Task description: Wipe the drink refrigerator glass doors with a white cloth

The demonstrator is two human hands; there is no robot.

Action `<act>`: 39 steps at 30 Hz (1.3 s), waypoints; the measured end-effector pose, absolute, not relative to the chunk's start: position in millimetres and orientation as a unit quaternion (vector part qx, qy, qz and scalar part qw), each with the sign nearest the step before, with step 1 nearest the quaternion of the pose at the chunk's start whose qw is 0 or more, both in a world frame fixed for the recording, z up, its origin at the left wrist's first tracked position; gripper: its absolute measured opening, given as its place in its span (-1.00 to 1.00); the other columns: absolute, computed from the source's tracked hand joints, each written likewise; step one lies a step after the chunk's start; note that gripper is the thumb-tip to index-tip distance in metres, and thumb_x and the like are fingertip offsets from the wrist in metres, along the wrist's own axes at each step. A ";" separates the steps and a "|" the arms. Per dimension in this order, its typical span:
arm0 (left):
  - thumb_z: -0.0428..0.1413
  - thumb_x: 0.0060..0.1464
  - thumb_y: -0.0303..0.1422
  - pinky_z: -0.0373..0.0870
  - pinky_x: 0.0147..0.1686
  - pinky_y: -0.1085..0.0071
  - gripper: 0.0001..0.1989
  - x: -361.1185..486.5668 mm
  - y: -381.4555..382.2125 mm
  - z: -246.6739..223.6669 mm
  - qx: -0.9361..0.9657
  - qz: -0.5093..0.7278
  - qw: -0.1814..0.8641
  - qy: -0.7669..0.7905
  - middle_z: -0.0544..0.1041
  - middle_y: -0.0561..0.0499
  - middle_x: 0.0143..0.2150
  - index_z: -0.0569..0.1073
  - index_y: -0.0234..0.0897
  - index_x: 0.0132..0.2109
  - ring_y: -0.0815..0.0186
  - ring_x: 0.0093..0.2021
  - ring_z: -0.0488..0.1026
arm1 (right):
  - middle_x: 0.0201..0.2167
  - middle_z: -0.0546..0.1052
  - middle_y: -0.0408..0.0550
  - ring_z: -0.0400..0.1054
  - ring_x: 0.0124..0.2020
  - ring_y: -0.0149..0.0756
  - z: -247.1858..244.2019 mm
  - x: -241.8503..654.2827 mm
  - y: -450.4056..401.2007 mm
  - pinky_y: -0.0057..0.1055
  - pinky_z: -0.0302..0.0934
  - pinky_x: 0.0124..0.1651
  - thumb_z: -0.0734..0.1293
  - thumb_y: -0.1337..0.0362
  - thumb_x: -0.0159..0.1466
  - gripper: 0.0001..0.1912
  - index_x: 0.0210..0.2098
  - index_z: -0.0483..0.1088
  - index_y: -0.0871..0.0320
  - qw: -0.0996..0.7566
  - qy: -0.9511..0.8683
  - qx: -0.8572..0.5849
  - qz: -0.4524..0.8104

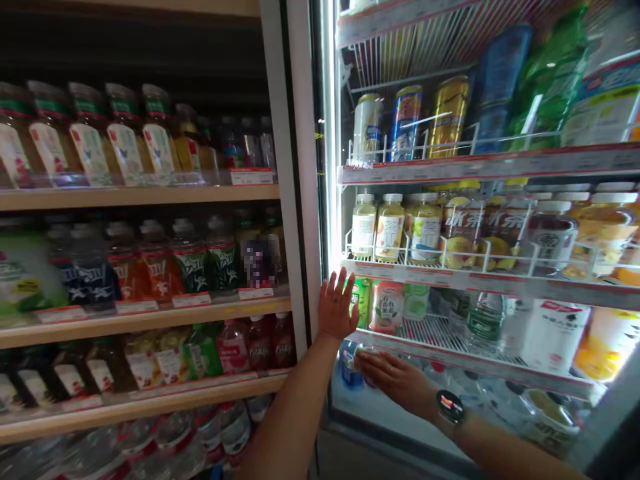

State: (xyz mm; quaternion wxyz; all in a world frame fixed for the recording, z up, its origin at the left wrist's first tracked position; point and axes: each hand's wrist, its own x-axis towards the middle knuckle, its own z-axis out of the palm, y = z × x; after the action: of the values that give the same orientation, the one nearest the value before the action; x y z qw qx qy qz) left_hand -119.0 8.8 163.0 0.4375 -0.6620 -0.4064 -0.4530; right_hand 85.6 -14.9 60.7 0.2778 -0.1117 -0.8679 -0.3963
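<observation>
Left of the grey post [301, 100], a wooden rack [140, 197] carries drinks: five pale-labelled bottles [127, 147] lead its top row, two orange bottles [157, 257] stand in the row below, and two red bottles [283, 341] end the next row, nearest the post. Clear bottles [175, 433] at the rack's foot are cut off by the picture's edge.

Just right of the post, the left hand [339, 310] is spread, grasping nothing, beside a green pack [361, 300] that it partly hides. Lower, the right hand [387, 375] reaches toward the post, fingers straight and with nothing seen in its grasp, near one blue can [351, 367]; I cannot tell whether they touch. One watch [450, 405] circles that wrist.

Farther right of the post, the lit fridge [440, 167] holds three upright cans [406, 123], with three white-capped jars [390, 227] of yellowish drink beneath, then a large green bottle [553, 83], smeared by blur.
</observation>
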 end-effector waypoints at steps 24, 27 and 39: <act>-0.13 0.21 -0.37 0.06 0.32 0.12 -0.31 -120.0 8.2 161.7 -0.666 -0.448 0.431 -0.412 0.17 -0.17 0.40 -0.13 -0.34 0.44 0.13 0.44 -0.02 | 0.33 0.26 -0.07 -0.05 0.41 -0.26 177.7 88.6 -9.2 -0.21 0.00 0.39 0.15 0.47 0.31 -0.42 0.32 0.18 0.22 0.305 -0.811 -0.193 -0.460; -0.15 0.20 -0.42 0.07 0.32 0.11 -0.31 -120.2 8.8 160.7 -0.663 -0.451 0.430 -0.414 0.17 -0.15 0.40 -0.14 -0.33 0.44 0.14 0.44 -0.02 | 0.35 0.24 -0.12 0.01 0.38 -0.30 133.7 93.9 -12.2 -0.28 0.07 0.35 0.09 0.53 0.28 -0.41 0.28 0.25 0.20 0.289 -0.823 -0.171 -0.458; -0.11 0.16 -0.42 0.05 0.34 0.11 -0.27 -118.9 11.4 159.1 -0.657 -0.462 0.430 -0.412 0.18 -0.14 0.40 -0.12 -0.32 0.44 0.14 0.43 -0.01 | 0.34 0.24 -0.29 -0.10 0.42 -0.41 70.9 111.9 -18.2 -0.34 -0.24 0.47 0.08 0.52 0.33 -0.49 0.15 0.40 0.08 0.285 -0.848 -0.095 -0.436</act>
State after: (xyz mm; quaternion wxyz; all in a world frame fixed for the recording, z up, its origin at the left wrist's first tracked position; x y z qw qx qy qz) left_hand -118.9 11.4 159.1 0.4304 -0.6570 -0.4120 -0.4620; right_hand 111.9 -18.2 70.9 0.2853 -0.0947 -0.8482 -0.4361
